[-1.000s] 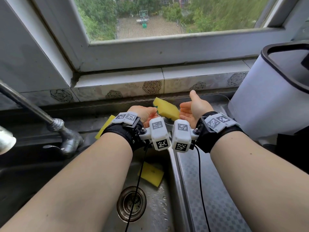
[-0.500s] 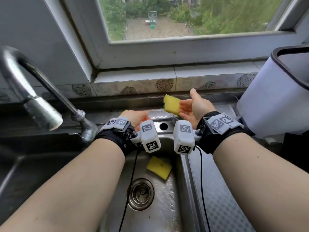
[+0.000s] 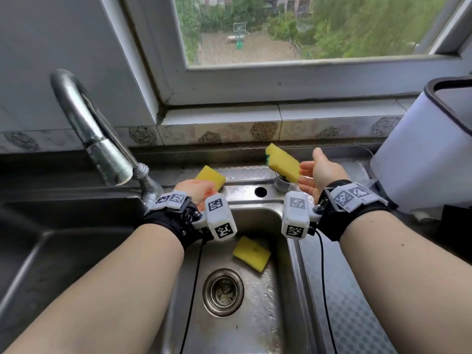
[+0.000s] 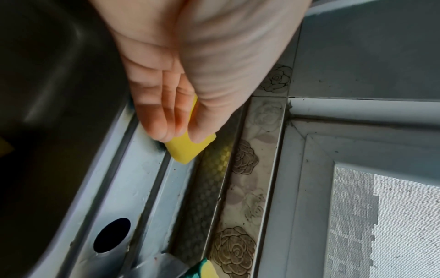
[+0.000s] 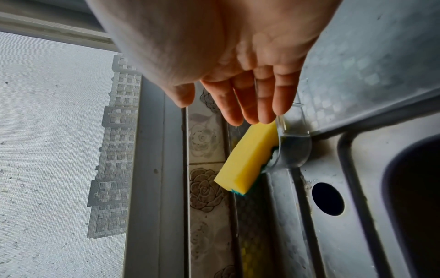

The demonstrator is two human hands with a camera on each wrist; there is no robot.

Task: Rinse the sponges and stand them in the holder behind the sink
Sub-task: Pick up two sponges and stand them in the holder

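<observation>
Three yellow sponges: left hand (image 3: 196, 191) is pinching one sponge (image 3: 210, 179) at frame centre; right hand (image 3: 323, 172), fingers spread, is hovering beside another (image 3: 282, 162) leaning in the clear holder (image 5: 291, 148); a third (image 3: 251, 253) is lying in the sink (image 3: 255, 315).

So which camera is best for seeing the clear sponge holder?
The right wrist view: the clear holder shows close up, with the green-backed sponge leaning in it. The head view shows only a bit of it beneath that sponge. The left wrist view barely catches it.
</observation>
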